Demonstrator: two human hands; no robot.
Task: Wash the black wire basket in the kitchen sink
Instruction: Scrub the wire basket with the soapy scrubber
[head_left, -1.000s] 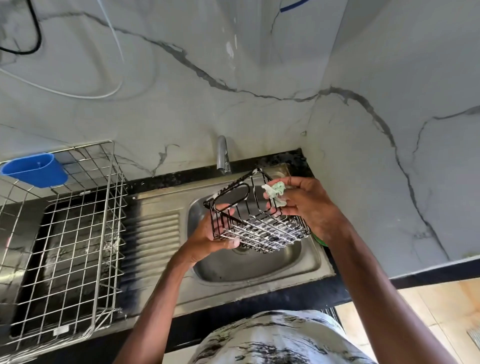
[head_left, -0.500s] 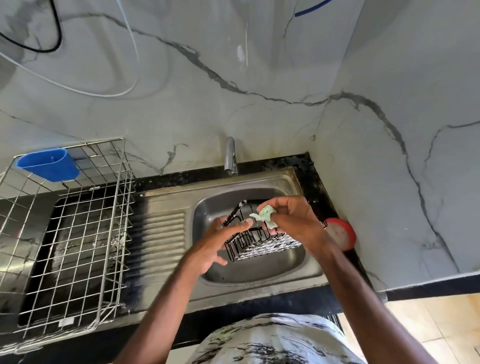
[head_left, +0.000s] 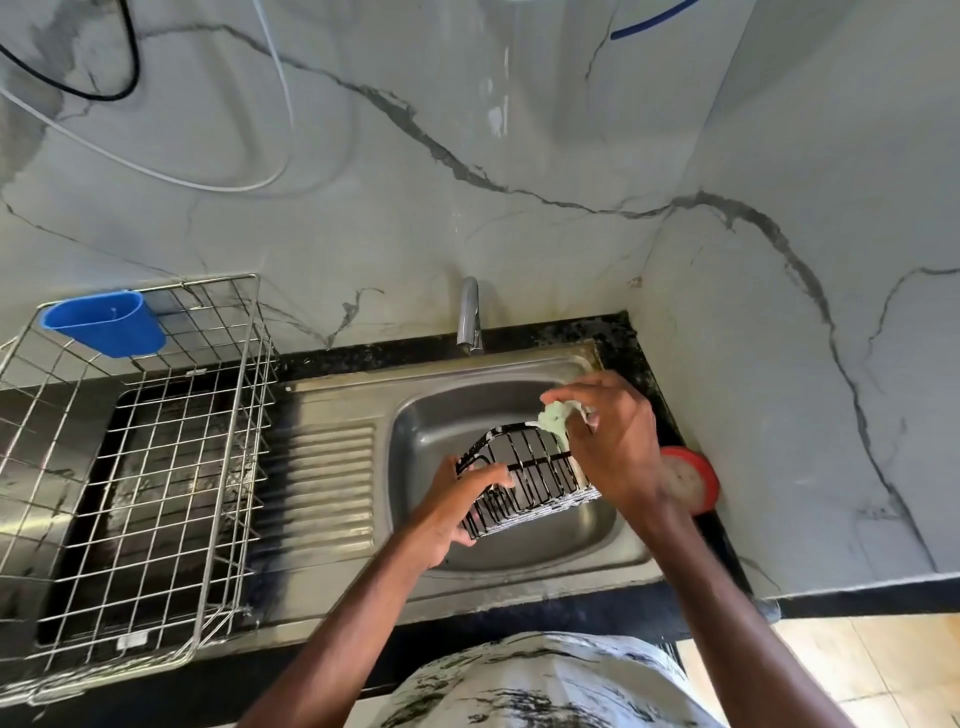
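While I hold it over the steel sink (head_left: 415, 415), the black wire basket (head_left: 524, 480) sits tilted on its side, its dark bars streaked with white suds and its mesh bottom turned toward the front right. It hangs above the sink bowl, below the tap (head_left: 469, 317). My left hand (head_left: 457, 506) comes up from below, its grip closed on the basket's near left end, thumb lying across the upper bars and fingers curled underneath. My right hand (head_left: 613, 441) reaches over the basket's far right corner, fingers bent down in a narrow grip on a pale green scrub pad (head_left: 556, 415) pressed against the top rim. A red round container (head_left: 688, 480) sits on the dark surface just right of the sink, and a steel wire rack (head_left: 156, 467) with a blue cup (head_left: 104, 322) stands to the left.
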